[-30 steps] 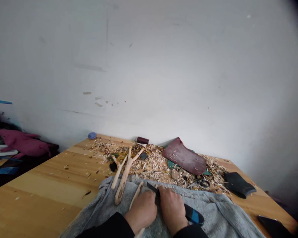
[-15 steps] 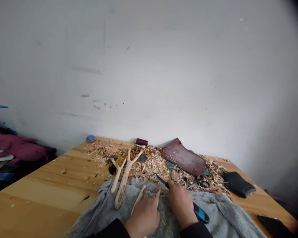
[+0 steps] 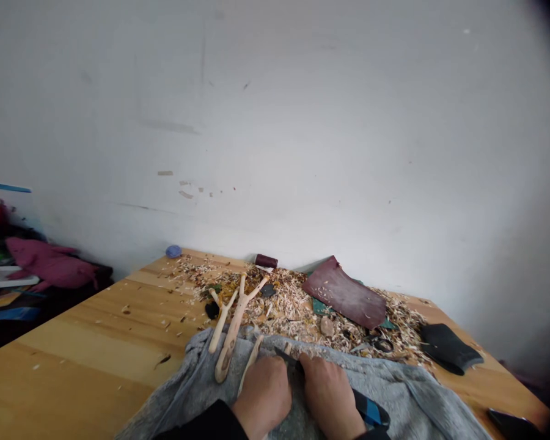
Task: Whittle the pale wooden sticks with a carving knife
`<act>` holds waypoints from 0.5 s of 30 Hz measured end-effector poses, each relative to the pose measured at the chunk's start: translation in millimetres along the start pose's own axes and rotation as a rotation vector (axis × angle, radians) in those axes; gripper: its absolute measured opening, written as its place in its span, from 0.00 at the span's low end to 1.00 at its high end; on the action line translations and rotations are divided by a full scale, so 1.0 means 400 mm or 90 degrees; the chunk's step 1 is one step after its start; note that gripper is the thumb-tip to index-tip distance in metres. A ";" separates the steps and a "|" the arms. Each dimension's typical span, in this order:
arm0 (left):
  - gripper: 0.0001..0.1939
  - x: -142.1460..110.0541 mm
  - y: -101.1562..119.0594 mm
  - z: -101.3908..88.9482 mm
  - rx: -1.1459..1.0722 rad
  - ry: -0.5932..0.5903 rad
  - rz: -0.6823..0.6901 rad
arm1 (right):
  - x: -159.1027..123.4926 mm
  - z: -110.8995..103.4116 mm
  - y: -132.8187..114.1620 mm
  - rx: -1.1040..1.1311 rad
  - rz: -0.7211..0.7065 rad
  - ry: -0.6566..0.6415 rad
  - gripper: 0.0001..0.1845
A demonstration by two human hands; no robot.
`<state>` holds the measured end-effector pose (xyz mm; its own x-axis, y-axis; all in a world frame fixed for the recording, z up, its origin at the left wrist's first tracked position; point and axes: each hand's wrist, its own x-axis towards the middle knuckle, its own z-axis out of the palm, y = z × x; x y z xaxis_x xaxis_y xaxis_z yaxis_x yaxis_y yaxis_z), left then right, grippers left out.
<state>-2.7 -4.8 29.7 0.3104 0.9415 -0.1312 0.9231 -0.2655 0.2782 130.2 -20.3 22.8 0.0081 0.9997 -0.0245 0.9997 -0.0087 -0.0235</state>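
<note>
My left hand point(image 3: 264, 391) is closed around a forked wooden stick point(image 3: 251, 362), whose two pale prongs stick out beyond my fist. In my right hand point(image 3: 329, 391) is a knife point(image 3: 371, 410) with a black and blue handle, gripped in a fist. Its dark blade lies against the right prong, close to my left hand. Both hands are over a grey cloth point(image 3: 403, 391). Two peeled forked sticks, a larger one point(image 3: 231, 342) and a smaller one point(image 3: 219, 327), rest at the cloth's left edge. The lower part of the held stick is hidden.
Wood shavings point(image 3: 284, 302) cover the back of the wooden table point(image 3: 82, 348). Among them lie a brown leather piece point(image 3: 346, 293), a thread spool point(image 3: 266, 261) and scissors point(image 3: 379, 344). A black sheath-like piece point(image 3: 449, 348) and a phone point(image 3: 513, 423) are at right.
The knife has moved left and down, so its blade now meets the right prong; before, it was apart from the stick. The view has shifted slightly.
</note>
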 end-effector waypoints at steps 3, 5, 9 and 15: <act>0.18 -0.005 0.003 -0.005 0.016 -0.012 0.005 | -0.004 -0.007 -0.003 -0.025 0.003 -0.014 0.24; 0.18 -0.010 0.006 -0.010 0.028 -0.021 0.010 | -0.005 -0.012 -0.006 -0.028 0.003 -0.023 0.23; 0.18 -0.014 0.005 -0.014 0.038 -0.018 0.022 | -0.004 -0.016 -0.016 -0.027 0.018 -0.027 0.22; 0.17 -0.004 -0.003 -0.002 0.032 -0.001 0.031 | 0.007 -0.014 -0.031 -0.035 0.029 -0.020 0.22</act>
<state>-4.4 -5.8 30.4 0.3549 0.9271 -0.1205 0.9174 -0.3205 0.2358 118.0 -17.4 28.6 0.0545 0.9969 -0.0564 0.9981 -0.0527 0.0329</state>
